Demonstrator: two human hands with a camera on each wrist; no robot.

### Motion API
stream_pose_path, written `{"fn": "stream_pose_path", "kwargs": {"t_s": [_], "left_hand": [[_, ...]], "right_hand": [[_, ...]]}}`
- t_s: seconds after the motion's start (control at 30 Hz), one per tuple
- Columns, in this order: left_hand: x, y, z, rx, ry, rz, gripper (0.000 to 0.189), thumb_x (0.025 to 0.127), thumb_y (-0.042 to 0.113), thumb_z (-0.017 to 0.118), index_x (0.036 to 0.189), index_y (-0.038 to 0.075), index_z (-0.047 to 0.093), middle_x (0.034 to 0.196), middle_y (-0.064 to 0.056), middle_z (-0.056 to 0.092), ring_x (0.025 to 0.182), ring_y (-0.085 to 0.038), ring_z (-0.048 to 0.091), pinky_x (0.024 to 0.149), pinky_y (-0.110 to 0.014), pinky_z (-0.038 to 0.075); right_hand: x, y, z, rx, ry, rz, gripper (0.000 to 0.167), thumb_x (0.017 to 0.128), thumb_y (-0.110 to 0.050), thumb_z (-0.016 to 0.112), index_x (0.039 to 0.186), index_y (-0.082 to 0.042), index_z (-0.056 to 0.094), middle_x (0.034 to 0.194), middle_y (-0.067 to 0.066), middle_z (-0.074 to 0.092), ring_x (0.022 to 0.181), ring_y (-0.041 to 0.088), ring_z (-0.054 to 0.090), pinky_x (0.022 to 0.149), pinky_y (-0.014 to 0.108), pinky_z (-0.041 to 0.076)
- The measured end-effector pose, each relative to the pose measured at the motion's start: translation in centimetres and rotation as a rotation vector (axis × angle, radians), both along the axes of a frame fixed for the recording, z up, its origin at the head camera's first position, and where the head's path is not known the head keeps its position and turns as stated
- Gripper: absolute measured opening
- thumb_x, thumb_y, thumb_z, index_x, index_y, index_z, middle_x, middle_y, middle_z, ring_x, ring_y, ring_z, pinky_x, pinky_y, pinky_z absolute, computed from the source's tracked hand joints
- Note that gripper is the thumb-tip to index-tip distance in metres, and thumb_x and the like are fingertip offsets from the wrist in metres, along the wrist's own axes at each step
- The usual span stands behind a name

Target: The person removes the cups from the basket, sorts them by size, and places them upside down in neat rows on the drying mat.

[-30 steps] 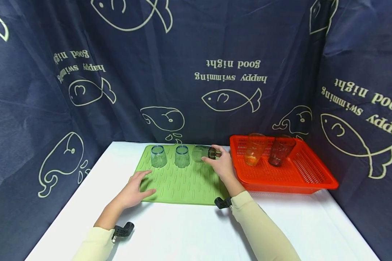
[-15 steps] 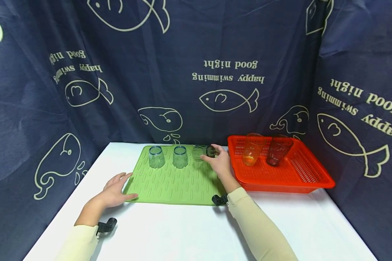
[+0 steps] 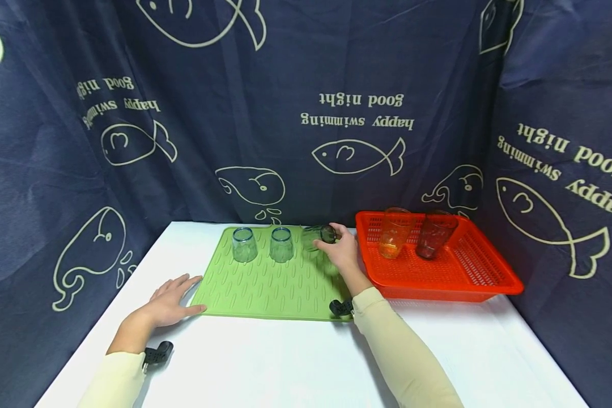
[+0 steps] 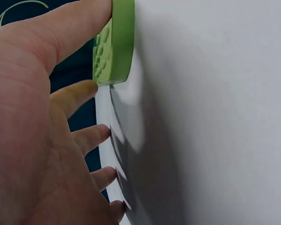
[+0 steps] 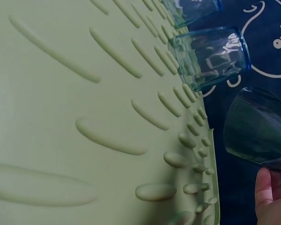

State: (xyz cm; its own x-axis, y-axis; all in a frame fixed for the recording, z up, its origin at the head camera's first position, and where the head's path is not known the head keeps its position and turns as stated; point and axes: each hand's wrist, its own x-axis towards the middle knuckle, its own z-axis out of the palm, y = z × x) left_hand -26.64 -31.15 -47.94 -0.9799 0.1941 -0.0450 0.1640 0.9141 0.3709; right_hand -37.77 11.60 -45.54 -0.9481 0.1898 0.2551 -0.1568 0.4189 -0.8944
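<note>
My right hand (image 3: 343,246) grips a clear, dark-tinted drinking glass (image 5: 255,129) between thumb and fingers. In the head view the glass is tilted on its side over the back right of a green ribbed mat (image 3: 265,289); the right wrist view shows it apart from the mat. Two bluish glasses stand on the mat to its left: one nearer (image 3: 281,245) and one farther left (image 3: 244,245). My left hand (image 3: 165,303) has its fingers spread by the mat's front left corner. The left wrist view shows its thumb at the mat's green edge and its palm holding nothing.
A red plastic basket (image 3: 433,292) stands to the right of the mat. Inside are an orange glass (image 3: 394,233) and a dark red glass (image 3: 435,235), both leaning. Dark blue curtains (image 3: 265,113) enclose the white table (image 3: 265,362) at the back and sides.
My left hand has moved left, from over the mat to its front left corner. The right hand stays nearly in place; the glass in it has turned slightly.
</note>
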Motion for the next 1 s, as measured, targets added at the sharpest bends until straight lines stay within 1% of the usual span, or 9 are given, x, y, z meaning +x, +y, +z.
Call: {"fn": "stream_pose_path", "kwargs": {"t_s": [0.1,0.2,0.37,0.53,0.83,1.0], "left_hand": [[0.0,0.1,0.0,0.002,0.021,-0.024,0.084,0.088,0.055,0.073,0.152,0.009,0.045,0.158,-0.034,0.031,0.142,-0.068,0.023,0.111,-0.082,0.019],[-0.1,0.3,0.0,0.001,0.02,-0.035,0.081,0.088,0.053,0.073,0.151,0.008,0.047,0.158,-0.034,0.031,0.142,-0.069,0.022,0.11,-0.083,0.019],[-0.3,0.3,0.0,-0.011,-0.011,-0.028,0.082,0.089,0.056,0.071,0.152,0.009,0.047,0.16,-0.034,0.029,0.143,-0.068,0.02,0.111,-0.083,0.016],[-0.6,0.2,-0.2,-0.031,-0.01,-0.031,0.083,0.088,0.058,0.07,0.152,0.01,0.047,0.16,-0.033,0.03,0.144,-0.067,0.021,0.112,-0.083,0.018],[-0.7,0.2,-0.1,-0.028,0.0,-0.031,0.082,0.087,0.056,0.072,0.151,0.01,0.048,0.16,-0.032,0.031,0.143,-0.067,0.023,0.112,-0.082,0.019],[-0.6,0.1,-0.1,-0.029,-0.004,-0.031,0.083,0.087,0.057,0.073,0.151,0.011,0.048,0.16,-0.032,0.032,0.143,-0.067,0.023,0.112,-0.082,0.019]], "right_hand": [[-0.1,0.1,0.0,-0.002,-0.006,-0.001,0.069,0.078,-0.027,0.089,0.139,-0.013,0.061,0.133,0.014,0.064,0.121,0.033,0.058,0.102,0.048,0.051],[-0.2,0.2,-0.1,-0.002,-0.011,0.005,0.068,0.078,-0.027,0.089,0.139,-0.013,0.06,0.132,0.014,0.064,0.119,0.033,0.06,0.101,0.048,0.053],[-0.6,0.2,-0.2,0.015,-0.007,0.012,0.068,0.079,-0.026,0.087,0.139,-0.013,0.059,0.133,0.014,0.064,0.115,0.034,0.062,0.097,0.047,0.055],[-0.9,0.4,-0.5,0.028,-0.011,0.005,0.07,0.079,-0.025,0.087,0.141,-0.015,0.058,0.138,0.013,0.062,0.117,0.033,0.062,0.098,0.047,0.055],[-1.5,0.4,-1.0,0.076,-0.02,-0.019,0.067,0.077,-0.023,0.087,0.137,-0.014,0.059,0.133,0.012,0.063,0.116,0.033,0.061,0.099,0.046,0.053],[-1.6,0.3,-1.2,0.072,-0.029,-0.007,0.066,0.078,-0.022,0.087,0.137,-0.013,0.06,0.135,0.014,0.063,0.117,0.033,0.062,0.101,0.047,0.053]]}}
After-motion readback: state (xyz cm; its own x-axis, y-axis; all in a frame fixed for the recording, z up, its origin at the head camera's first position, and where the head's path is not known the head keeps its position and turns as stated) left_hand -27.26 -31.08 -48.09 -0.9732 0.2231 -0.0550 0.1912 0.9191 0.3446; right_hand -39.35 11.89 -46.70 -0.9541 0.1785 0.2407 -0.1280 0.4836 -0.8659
